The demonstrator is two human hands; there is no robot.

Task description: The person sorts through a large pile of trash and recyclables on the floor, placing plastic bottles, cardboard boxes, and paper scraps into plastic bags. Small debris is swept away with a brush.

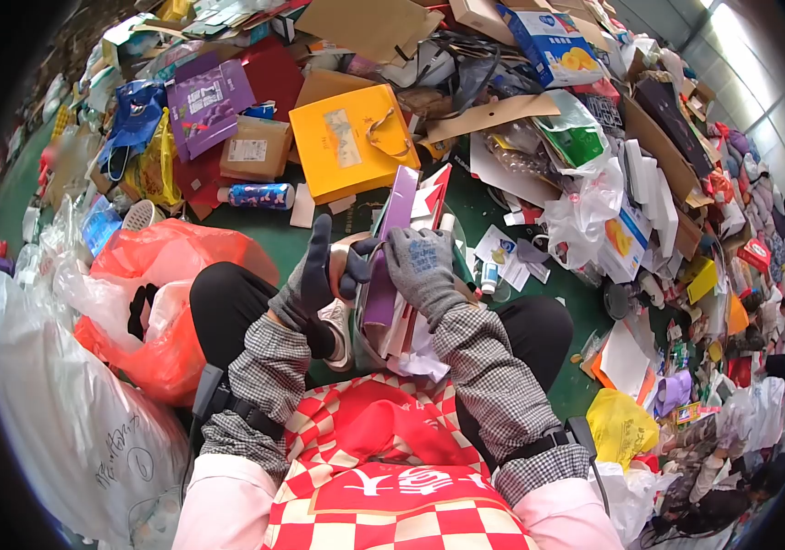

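My left hand (312, 280), in a grey and dark glove, has its thumb up and its fingers curled around a tan piece (341, 268) whose kind I cannot make out. Close beside it, my gloved right hand (422, 268) grips a purple strip of cardboard (379, 291) at the top of a bundle. White and red pieces of card (429, 200) stick out beyond the right hand. The bundle stands tilted between my knees, with folded paper (401, 335) at its lower end. My fingers hide part of it.
A yellow box (346, 137) lies ahead, beside a brown carton (255, 148) and a blue can (262, 195). Red plastic bags (172, 257) and a large white sack (62, 394) are at my left. Mixed waste is heaped ahead and right, with a yellow bag (623, 427) nearby.
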